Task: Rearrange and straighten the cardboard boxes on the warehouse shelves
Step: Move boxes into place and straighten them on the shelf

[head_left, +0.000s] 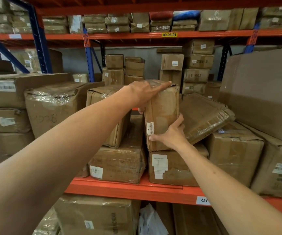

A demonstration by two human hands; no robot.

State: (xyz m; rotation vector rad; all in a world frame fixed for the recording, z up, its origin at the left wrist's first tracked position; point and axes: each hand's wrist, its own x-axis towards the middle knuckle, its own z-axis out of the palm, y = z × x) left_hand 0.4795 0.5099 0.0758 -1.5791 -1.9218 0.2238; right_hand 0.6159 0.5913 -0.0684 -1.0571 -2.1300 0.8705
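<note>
A tall taped cardboard box stands on end on a lower box in the middle of the orange shelf. My left hand grips its top left edge, with the index finger stretched along the top. My right hand holds its lower right corner, thumb on the front face near a barcode label. A flat box leans tilted against its right side. Another taped box stands just to its left, partly hidden by my left arm.
A wide wrapped box sits at the lower left of the held box. Large cartons fill the right side, and stacked boxes fill the left. Small boxes are piled at the back. Blue uprights frame the bay.
</note>
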